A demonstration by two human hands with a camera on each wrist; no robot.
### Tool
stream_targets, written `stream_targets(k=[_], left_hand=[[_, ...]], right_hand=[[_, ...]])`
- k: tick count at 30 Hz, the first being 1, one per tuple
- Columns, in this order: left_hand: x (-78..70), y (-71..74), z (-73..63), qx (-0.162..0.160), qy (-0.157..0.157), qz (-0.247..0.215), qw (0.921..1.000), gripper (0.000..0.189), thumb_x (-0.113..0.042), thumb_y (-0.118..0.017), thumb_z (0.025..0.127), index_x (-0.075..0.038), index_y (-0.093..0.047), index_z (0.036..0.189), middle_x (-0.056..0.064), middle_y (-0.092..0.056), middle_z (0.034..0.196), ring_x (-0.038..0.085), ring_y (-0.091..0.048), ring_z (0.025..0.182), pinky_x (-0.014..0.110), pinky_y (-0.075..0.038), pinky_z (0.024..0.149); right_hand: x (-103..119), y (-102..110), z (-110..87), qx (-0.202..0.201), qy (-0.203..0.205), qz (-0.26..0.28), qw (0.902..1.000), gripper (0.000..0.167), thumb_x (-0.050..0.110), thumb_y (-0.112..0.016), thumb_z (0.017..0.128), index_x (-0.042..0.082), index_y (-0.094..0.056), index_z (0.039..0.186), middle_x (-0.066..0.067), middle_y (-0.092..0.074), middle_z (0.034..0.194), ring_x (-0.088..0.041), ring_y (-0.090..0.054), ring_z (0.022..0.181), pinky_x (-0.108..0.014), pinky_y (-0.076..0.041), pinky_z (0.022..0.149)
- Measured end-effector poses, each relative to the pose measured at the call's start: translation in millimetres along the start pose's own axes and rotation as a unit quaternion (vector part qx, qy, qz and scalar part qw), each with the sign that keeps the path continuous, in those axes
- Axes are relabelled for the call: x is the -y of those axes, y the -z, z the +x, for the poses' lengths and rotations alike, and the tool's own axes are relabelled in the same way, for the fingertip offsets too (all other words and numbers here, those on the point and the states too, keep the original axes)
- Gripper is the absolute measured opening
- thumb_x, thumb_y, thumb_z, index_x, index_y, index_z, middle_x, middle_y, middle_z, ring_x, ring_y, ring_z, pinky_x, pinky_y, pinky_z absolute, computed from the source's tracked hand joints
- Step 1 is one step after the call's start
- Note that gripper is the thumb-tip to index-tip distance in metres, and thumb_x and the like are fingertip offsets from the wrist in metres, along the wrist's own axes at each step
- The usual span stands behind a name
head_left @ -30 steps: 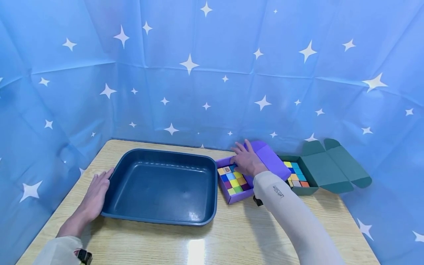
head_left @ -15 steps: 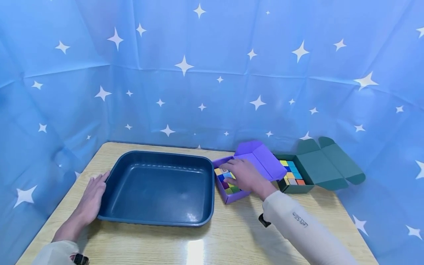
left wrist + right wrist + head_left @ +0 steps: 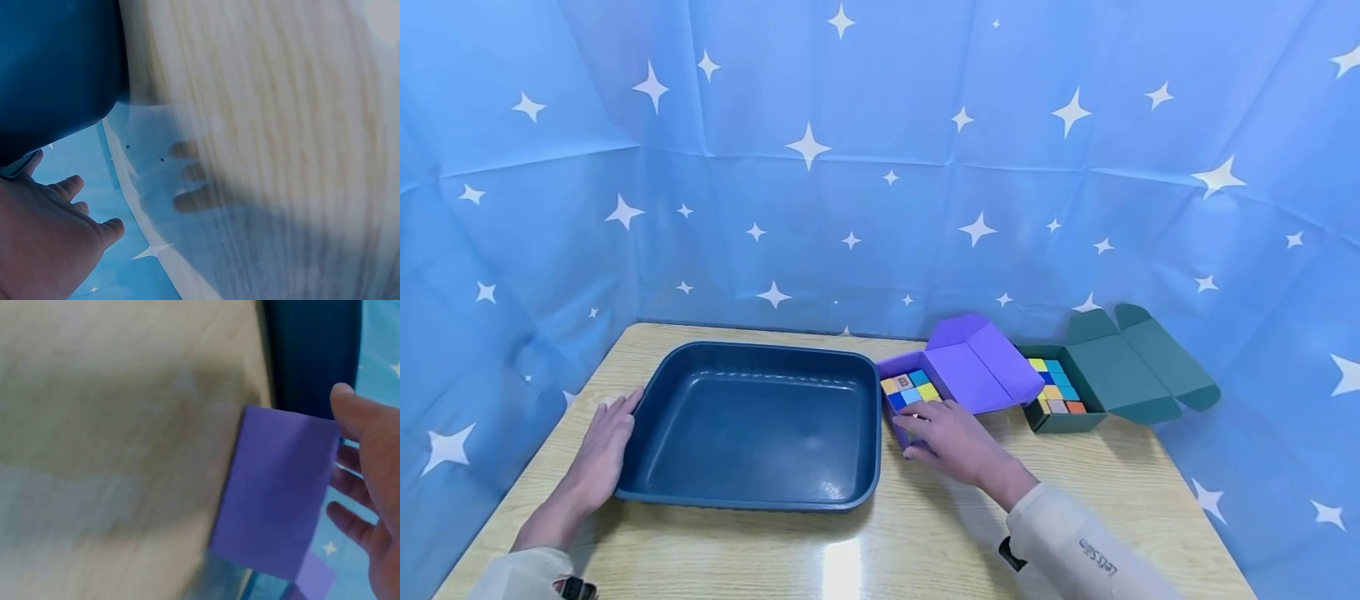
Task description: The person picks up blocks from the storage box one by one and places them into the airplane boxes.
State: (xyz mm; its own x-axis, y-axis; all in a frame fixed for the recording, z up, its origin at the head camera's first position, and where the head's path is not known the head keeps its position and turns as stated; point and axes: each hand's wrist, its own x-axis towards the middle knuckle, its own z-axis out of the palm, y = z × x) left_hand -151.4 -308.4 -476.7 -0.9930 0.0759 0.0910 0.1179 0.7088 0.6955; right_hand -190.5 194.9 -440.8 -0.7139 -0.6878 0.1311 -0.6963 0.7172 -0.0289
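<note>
My left hand (image 3: 595, 454) rests against the left side of a dark blue plastic basin (image 3: 760, 433), its fingers straight along the rim. My right hand (image 3: 955, 442) is over the front part of an open purple cardboard box (image 3: 985, 365), right of the basin. Its fingers are slightly bent, and no block shows between them. Coloured wooden blocks (image 3: 913, 387) fill the box in rows, one marked with a B; the front ones are hidden by the hand. In the right wrist view the thumb and fingers spread above the box's purple side wall (image 3: 275, 494).
An open dark green box (image 3: 1070, 422) with coloured blocks stands behind and right of the purple one, its lid (image 3: 1150, 367) folded out to the right. A blue star-patterned curtain (image 3: 850, 192) surrounds the wooden table (image 3: 760, 550).
My right hand has drawn back from the far part of the purple box towards its front edge, uncovering the rear blocks. The left hand stays at the basin; the camera view has shifted slightly.
</note>
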Motion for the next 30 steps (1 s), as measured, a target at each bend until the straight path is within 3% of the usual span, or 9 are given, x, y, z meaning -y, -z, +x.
stream_targets(k=[10, 23, 30], left_hand=[[1.7, -0.1, 0.8, -0.006, -0.006, 0.000, 1.0000, 0.055, -0.031, -0.009, 0.108, -0.005, -0.012, 0.156, 0.037, -0.014, 0.156, 0.051, 0.011, 0.147, 0.062, 0.012, 0.118], [-0.3, -0.1, 0.6, 0.000, -0.008, 0.002, 1.0000, 0.056, -0.031, -0.008, 0.108, -0.005, -0.010, 0.157, 0.037, -0.013, 0.156, 0.051, 0.008, 0.147, 0.059, 0.014, 0.119], [1.1, -0.1, 0.7, -0.005, -0.014, 0.004, 0.9999, 0.055, -0.031, -0.009, 0.108, -0.005, -0.010, 0.157, 0.037, -0.014, 0.156, 0.051, 0.007, 0.147, 0.057, 0.014, 0.120]], right_hand=[[7.4, -10.7, -9.4, -0.001, 0.000, -0.049, 0.9988, 0.056, 0.028, -0.070, 0.090, 0.022, -0.051, 0.143, 0.006, -0.050, 0.148, -0.019, -0.061, 0.122, -0.044, -0.052, 0.100], [13.9, -10.5, -14.9, 0.029, -0.007, -0.083, 0.9961, 0.058, 0.015, -0.063, 0.094, 0.020, -0.043, 0.148, 0.003, -0.045, 0.153, -0.019, -0.057, 0.128, -0.041, -0.052, 0.101], [16.8, -10.7, -17.8, 0.018, -0.002, -0.104, 0.9944, 0.058, 0.012, -0.065, 0.093, 0.018, -0.045, 0.147, 0.002, -0.046, 0.152, -0.020, -0.059, 0.125, -0.039, -0.054, 0.098]])
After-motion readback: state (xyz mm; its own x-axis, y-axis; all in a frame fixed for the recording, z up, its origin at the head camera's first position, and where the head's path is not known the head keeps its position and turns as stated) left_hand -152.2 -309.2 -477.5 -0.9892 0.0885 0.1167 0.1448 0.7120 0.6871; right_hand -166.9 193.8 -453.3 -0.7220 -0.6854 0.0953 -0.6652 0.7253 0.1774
